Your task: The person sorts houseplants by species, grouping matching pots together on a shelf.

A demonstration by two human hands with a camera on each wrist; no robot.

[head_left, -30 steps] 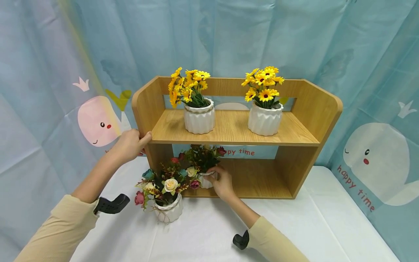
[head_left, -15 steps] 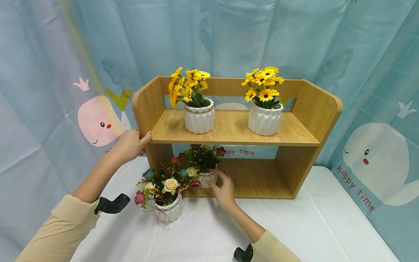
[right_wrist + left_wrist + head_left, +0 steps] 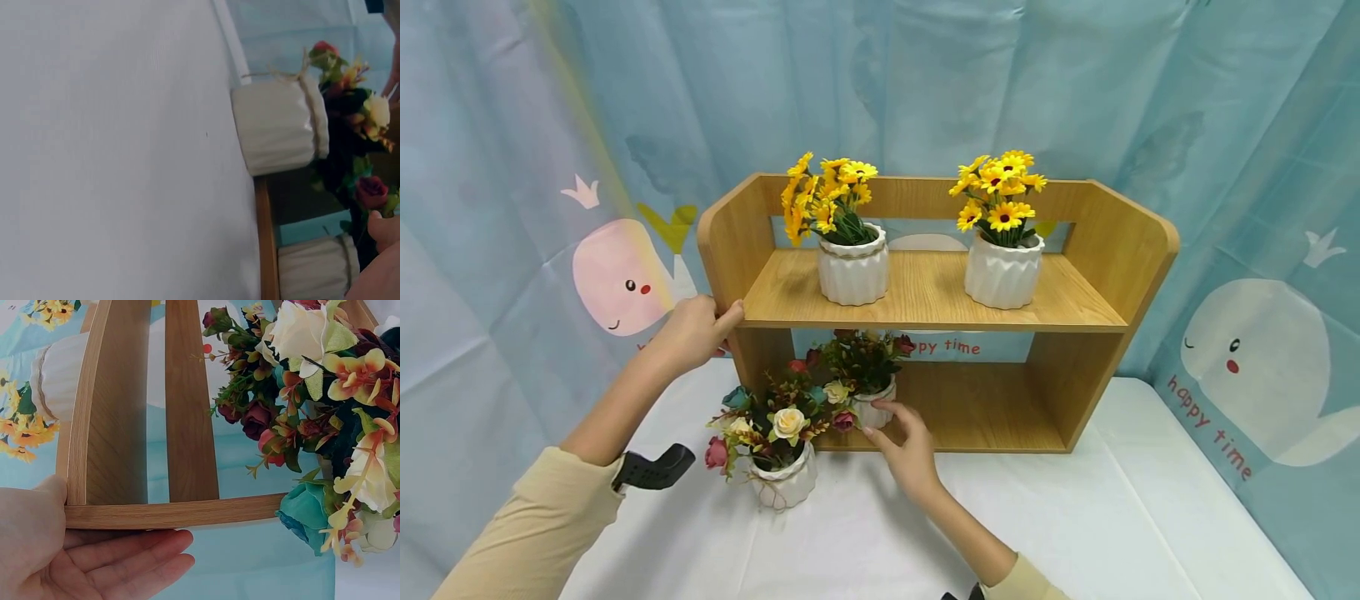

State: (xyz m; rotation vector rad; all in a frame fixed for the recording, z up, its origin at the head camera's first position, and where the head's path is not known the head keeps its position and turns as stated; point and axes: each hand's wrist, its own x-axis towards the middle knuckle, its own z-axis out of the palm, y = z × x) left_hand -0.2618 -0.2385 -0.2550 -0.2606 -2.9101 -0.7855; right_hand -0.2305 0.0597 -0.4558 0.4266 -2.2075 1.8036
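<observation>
My left hand (image 3: 696, 333) holds the left side panel of a two-tier wooden shelf (image 3: 925, 317). The left wrist view shows its fingers (image 3: 144, 556) stretched along the panel's outer face. On the lower tier, at the left, stands a white pot of dark red flowers (image 3: 874, 410). Beside this pot is my right hand (image 3: 913, 454), thumb and fingers spread apart; whether a fingertip touches it I cannot tell. In front of the shelf, on the white cloth, sits another white pot of mixed roses (image 3: 786, 483), partly covering the lower-tier pot's flowers.
Two white pots of yellow flowers, one left (image 3: 853, 273) and one right (image 3: 1004, 273), stand on the upper tier. A white cloth (image 3: 1075, 525) covers the table. Blue printed curtains (image 3: 940, 92) hang behind and at both sides.
My right hand has let go of the lower-tier pot and drawn back slightly toward me, its fingers spreading. My left hand has stayed on the shelf panel.
</observation>
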